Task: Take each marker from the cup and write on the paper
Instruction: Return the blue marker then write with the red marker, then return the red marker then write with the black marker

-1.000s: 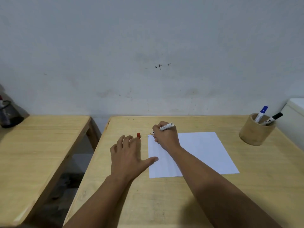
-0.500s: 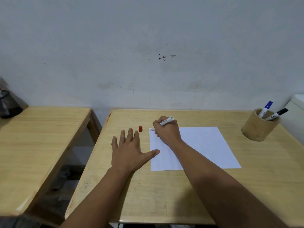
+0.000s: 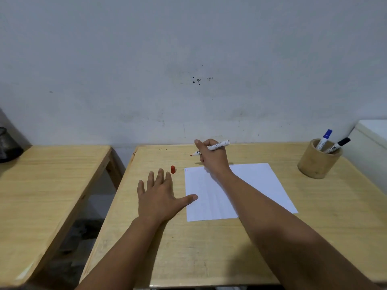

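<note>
While the right hand (image 3: 213,159) pinches an uncapped white red-tipped marker (image 3: 211,147) beyond the white paper sheet (image 3: 251,185), the left hand (image 3: 159,197) lies spread flat; 2 markers (image 3: 330,142) stand in the round wooden cup (image 3: 316,162).

right hand (image 3: 212,158) grips red marker (image 3: 211,147); left hand (image 3: 159,195) flat on table (image 3: 209,248)

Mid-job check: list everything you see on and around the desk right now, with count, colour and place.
paper: 1, white, desk centre, small marks at far-left corner
red marker: 1, white barrel, uncapped, in right hand
red cap: 1, on desk left of paper
cup: 1, wooden, far right
blue marker: 1, in cup
black marker: 1, in cup
desk: 1, light wood
side table: 1, light wood, left
left hand: flat, thumb on paper edge
right hand: raised beyond paper
</note>
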A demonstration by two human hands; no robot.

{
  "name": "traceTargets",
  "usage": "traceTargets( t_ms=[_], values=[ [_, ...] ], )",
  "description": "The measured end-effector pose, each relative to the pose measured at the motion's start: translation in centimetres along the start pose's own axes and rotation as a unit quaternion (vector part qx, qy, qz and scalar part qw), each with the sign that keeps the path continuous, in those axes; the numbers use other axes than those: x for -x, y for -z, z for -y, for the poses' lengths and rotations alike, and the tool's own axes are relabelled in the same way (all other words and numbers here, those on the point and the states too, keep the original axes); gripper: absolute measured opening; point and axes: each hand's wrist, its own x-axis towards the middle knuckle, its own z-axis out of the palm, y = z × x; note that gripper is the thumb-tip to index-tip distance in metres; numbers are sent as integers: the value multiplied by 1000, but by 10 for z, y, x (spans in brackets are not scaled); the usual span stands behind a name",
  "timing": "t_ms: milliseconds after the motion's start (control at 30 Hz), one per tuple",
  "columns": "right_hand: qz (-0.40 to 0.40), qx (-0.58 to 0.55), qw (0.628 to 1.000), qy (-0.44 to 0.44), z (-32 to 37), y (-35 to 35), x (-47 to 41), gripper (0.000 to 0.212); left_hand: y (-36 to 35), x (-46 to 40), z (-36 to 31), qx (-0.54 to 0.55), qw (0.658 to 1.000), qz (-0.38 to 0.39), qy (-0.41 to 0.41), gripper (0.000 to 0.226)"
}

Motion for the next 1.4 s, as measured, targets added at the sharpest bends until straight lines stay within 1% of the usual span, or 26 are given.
traceTargets(
  t_ms=[67, 100, 133, 200, 267, 300, 367, 433, 467, 500, 533, 567, 633, 667, 700, 733, 767, 867, 933, 1033, 1100, 1200, 1300, 1400],
  values=[
    [-7, -4, 1000, 25, 10, 9, 1, 33, 6, 1, -3, 20, 1000, -15, 4, 125],
    [-9, -15, 1000, 20, 15, 14, 3, 30, 11, 0, -5, 38, 998, -42, 11, 116],
    [-3, -34, 999, 2, 20, 20, 4, 31, 14, -4, -6, 60, 995, -75, 22, 104],
    [15, -90, 994, -54, 25, 33, 5, 46, 18, -18, -7, 126, 984, -120, 42, 83],
    [9, -118, 989, -88, 29, 44, 5, 56, 18, -33, -7, 196, 972, -120, 45, 62],
    [-5, -116, 989, -87, 31, 50, 6, 53, 17, -38, -7, 212, 970, -112, 44, 52],
    [-26, -100, 992, -75, 34, 61, 12, 30, 15, -45, -9, 210, 970, -112, 48, 33],
    [-15, -86, 995, -58, 38, 74, 20, 9, 17, -50, -13, 226, 965, -120, 59, 20],
    [-2, -74, 996, -54, 40, 81, 23, 6, 19, -52, -16, 253, 958, -122, 66, 17],
    [9, -54, 997, -53, 42, 88, 26, 6, 24, -54, -21, 295, 945, -119, 71, 13],
    [18, -24, 998, -54, 43, 94, 29, 9, 31, -54, -28, 355, 925, -112, 73, 12],
    [24, 12, 998, -50, 43, 99, 31, 14, 38, -55, -36, 426, 896, -98, 77, 12],
    [37, 70, 997, -18, 44, 107, 37, 22, 57, -52, -56, 565, 818, -59, 90, 9],
    [38, 77, 996, 7, 44, 111, 40, 22, 66, -50, -66, 617, 780, -40, 97, 8],
    [34, 78, 996, 31, 43, 114, 43, 19, 74, -48, -75, 653, 750, -27, 101, 9],
    [28, 78, 995, 54, 44, 117, 45, 16, 81, -46, -83, 675, 731, -15, 102, 11],
    [22, 80, 994, 74, 45, 120, 47, 13, 86, -43, -91, 686, 720, -6, 99, 12],
    [11, 90, 990, 108, 54, 133, 56, 7, 96, -35, -113, 700, 709, 14, 87, 14],
    [0, 101, 988, 116, 60, 145, 61, 7, 101, -28, -128, 701, 708, 25, 76, 15],
    [-20, 109, 987, 120, 65, 163, 72, 5, 104, -18, -154, 688, 723, 48, 46, 14],
    [-35, 101, 986, 124, 69, 176, 79, 4, 103, -12, -173, 685, 726, 53, 32, 14],
    [-65, 90, 984, 138, 75, 197, 87, 7, 103, -8, -204, 684, 728, 46, 20, 13],
    [-108, 107, 977, 150, 82, 217, 92, 11, 101, -6, -242, 670, 742, 25, 0, 13],
    [-139, 140, 968, 157, 91, 242, 92, 10, 105, -4, -282, 644, 763, 8, -41, 12]
  ],
)
